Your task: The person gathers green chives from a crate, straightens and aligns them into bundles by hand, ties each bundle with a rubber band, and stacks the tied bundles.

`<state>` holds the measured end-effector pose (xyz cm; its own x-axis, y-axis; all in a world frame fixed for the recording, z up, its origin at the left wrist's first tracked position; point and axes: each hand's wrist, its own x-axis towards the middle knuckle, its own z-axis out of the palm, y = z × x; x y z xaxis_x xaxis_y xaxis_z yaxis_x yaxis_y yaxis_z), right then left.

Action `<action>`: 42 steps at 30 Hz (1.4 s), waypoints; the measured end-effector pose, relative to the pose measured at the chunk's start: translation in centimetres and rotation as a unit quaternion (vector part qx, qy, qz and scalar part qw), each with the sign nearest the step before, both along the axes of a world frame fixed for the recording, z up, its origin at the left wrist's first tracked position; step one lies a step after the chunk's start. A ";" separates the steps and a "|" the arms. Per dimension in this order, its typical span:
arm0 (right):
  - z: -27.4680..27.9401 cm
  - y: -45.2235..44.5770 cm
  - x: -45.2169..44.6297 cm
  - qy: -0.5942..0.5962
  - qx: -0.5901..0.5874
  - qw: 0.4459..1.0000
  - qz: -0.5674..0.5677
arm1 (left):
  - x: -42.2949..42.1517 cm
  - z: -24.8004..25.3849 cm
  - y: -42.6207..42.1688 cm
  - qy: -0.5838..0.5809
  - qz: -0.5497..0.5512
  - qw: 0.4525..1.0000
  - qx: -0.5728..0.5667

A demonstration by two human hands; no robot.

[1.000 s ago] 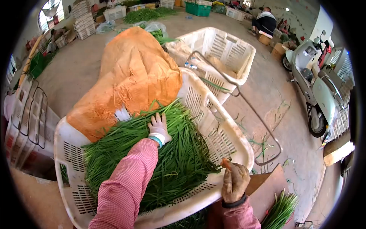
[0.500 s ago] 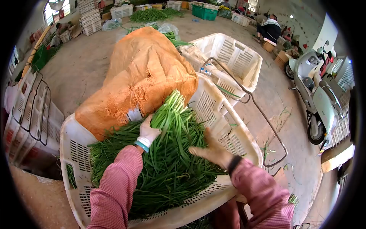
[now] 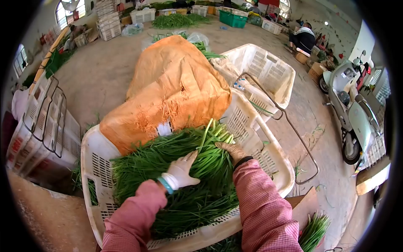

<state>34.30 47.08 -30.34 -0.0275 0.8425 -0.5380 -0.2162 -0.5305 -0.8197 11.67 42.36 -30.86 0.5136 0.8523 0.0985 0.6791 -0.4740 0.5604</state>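
Long green chives fill a white slatted crate in front of me. A bunch of chives with pale stem ends lies on top, stems pointing away and slightly right. My right hand, gloved, is closed around the right side of that bunch just below the stem ends. My left hand, in a white glove, rests open on the leaves left of the bunch, fingers stretched and thumb apart. An orange cloth covers the crate's far part.
Beyond is another white crate with a bent metal bar. Stacked white crates with a wire handle stand at left. A scooter is parked at right. One loose bunch of chives lies lower right. A person sits far back.
My left hand has let go of the stems and moved down and right onto the leaves. My right hand has closed on the bunch, which has swung to the right. The view has shifted.
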 end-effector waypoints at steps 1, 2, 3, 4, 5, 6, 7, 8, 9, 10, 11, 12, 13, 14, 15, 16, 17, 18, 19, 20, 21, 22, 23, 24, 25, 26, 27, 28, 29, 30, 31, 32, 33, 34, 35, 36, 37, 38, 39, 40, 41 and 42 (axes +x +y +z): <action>0.0 0.0 0.2 0.002 0.000 1.000 -0.001 | -1.6 2.6 0.3 0.068 -0.009 0.997 -0.019; 0.1 0.0 0.2 0.018 -0.010 1.000 -0.008 | -2.5 5.0 0.8 0.135 -0.018 0.990 -0.041; 0.2 -0.1 0.1 0.033 -0.021 0.999 -0.014 | -2.4 6.4 1.6 -0.025 0.081 0.995 -0.047; 0.3 -0.3 -0.4 0.035 -0.024 0.999 -0.011 | -2.3 7.3 2.5 -0.183 0.179 0.965 -0.049; 0.9 -0.5 -0.7 0.004 0.021 1.000 -0.004 | -2.2 6.6 4.6 -0.206 0.163 0.965 0.022; 1.8 -0.8 -1.0 -0.029 0.067 0.997 0.000 | -1.8 4.9 7.1 -0.230 0.142 0.958 0.094; 3.9 -1.5 -1.7 -0.042 0.080 0.996 0.020 | -0.4 3.6 8.9 -0.252 0.131 0.958 0.046; 5.3 -1.8 -2.2 -0.052 0.055 0.996 0.043 | 1.0 2.5 10.0 -0.274 0.120 0.954 -0.002; 5.4 -1.9 -2.4 -0.037 0.082 0.995 0.041 | 1.4 2.0 10.3 -0.354 0.018 0.921 -0.160; 5.3 -2.0 -2.8 -0.021 0.107 0.993 0.039 | 1.7 1.6 11.0 -0.388 -0.113 0.887 -0.223; 4.5 -1.9 -3.5 -0.021 0.106 0.993 0.036 | 2.1 0.9 11.1 -0.388 -0.115 0.886 -0.225; 3.1 -1.6 -4.2 0.021 0.172 0.985 -0.007 | 2.8 2.6 9.9 -0.379 -0.089 0.877 -0.281; 2.6 -1.7 -4.8 0.062 0.235 0.969 -0.052 | 3.3 3.7 9.0 -0.368 -0.063 0.865 -0.337; 2.7 -1.6 -5.0 0.056 0.246 0.966 -0.048 | 3.0 3.7 8.6 -0.350 -0.021 0.888 -0.298; 2.1 -1.4 -5.2 0.073 0.259 0.962 -0.047 | 2.6 3.1 8.4 -0.392 -0.040 0.876 -0.278; 3.9 -1.7 -6.1 0.091 0.273 0.957 -0.046 | 2.2 2.0 8.2 -0.433 -0.060 0.862 -0.258; 6.0 -3.1 -6.1 0.106 0.250 0.962 0.023 | 1.7 0.9 7.6 -0.340 0.051 0.909 -0.236; 5.9 -3.6 -7.2 0.103 0.292 0.949 0.058 | 1.8 4.1 5.5 -0.406 -0.018 0.864 -0.296; 5.7 -3.9 -8.3 0.102 0.334 0.933 0.091 | 1.5 3.1 4.4 -0.498 -0.003 0.805 -0.323; 3.9 -4.1 -10.1 0.042 0.439 0.892 0.100 | 0.4 1.7 3.4 -0.581 0.002 0.726 -0.368; 4.4 -5.9 -11.7 -0.104 0.537 0.835 0.054 | -0.6 0.4 2.4 -0.656 0.008 0.637 -0.404; 5.3 -6.7 -12.0 -0.274 0.526 0.800 0.086 | -1.5 -0.5 1.7 -0.718 0.009 0.529 -0.451; 5.1 -7.0 -12.4 -0.294 0.507 0.805 0.090 | -2.0 -1.5 0.5 -0.743 0.030 0.538 -0.396; 5.0 -7.3 -12.9 -0.312 0.489 0.808 0.099 | -2.8 -1.8 -0.3 -0.739 0.038 0.545 -0.395; 5.0 -7.4 -13.1 -0.304 0.491 0.810 0.099 | -3.5 -1.8 -0.8 -0.700 0.031 0.614 -0.364; 5.1 -7.4 -12.8 -0.292 0.494 0.810 0.119 | -3.9 -1.8 -1.1 -0.657 0.022 0.677 -0.331; 5.1 -7.3 -12.4 -0.284 0.497 0.808 0.138 | -4.1 -1.7 -1.2 -0.623 -0.013 0.713 -0.321; 4.9 -7.0 -12.1 -0.283 0.498 0.809 0.137 | -4.0 -1.7 -1.1 -0.622 -0.013 0.714 -0.321; 4.3 -6.7 -11.8 -0.202 0.489 0.837 0.140 | -3.7 -1.8 -1.0 -0.505 -0.017 0.834 -0.222; 3.8 -6.4 -11.5 -0.120 0.476 0.859 0.143 | -2.4 -0.1 -1.5 -0.518 -0.006 0.825 -0.225; 3.5 -6.1 -11.4 -0.147 0.469 0.861 0.132 | -1.1 1.6 -2.0 -0.532 0.005 0.816 -0.227; 2.9 -5.5 -11.3 -0.143 0.468 0.861 0.138 | -1.2 1.7 -1.6 -0.533 0.012 0.815 -0.226; 2.3 -4.6 -11.1 0.189 0.358 0.907 0.113 | -1.6 1.4 -1.2 -0.559 -0.011 0.793 -0.242; 2.7 -3.8 -10.5 0.367 0.274 0.885 0.079 | -2.2 1.0 -1.1 -0.585 -0.030 0.769 -0.255; 3.0 -3.1 -9.9 0.529 0.180 0.829 0.027 | -3.2 0.7 -1.2 -0.607 0.059 0.754 -0.245; 3.7 -2.7 -8.7 0.415 0.244 0.876 -0.015 | -4.7 1.5 -1.4 -0.554 0.137 0.793 -0.215; 4.5 -2.3 -7.6 0.284 0.287 0.913 -0.061 | -7.0 0.6 -1.7 -0.557 0.154 0.790 -0.204; 4.7 -2.0 -7.0 -0.017 0.393 0.914 -0.098 | -9.7 -1.5 -1.4 -0.432 0.219 0.862 -0.152; 4.3 -1.7 -6.4 0.043 0.378 0.916 -0.128 | -12.2 -4.1 -1.0 -0.296 0.275 0.909 -0.100; 4.0 -1.5 -6.0 0.099 0.360 0.914 -0.159 | -14.1 -6.5 -0.7 -0.152 0.321 0.933 -0.050; 4.3 -1.7 -5.7 0.090 0.342 0.921 -0.164 | -15.0 -7.7 -1.1 -0.006 0.357 0.934 -0.004; 4.7 -2.1 -5.3 0.078 0.323 0.928 -0.169 | -15.2 -7.8 -2.1 0.110 0.370 0.917 -0.098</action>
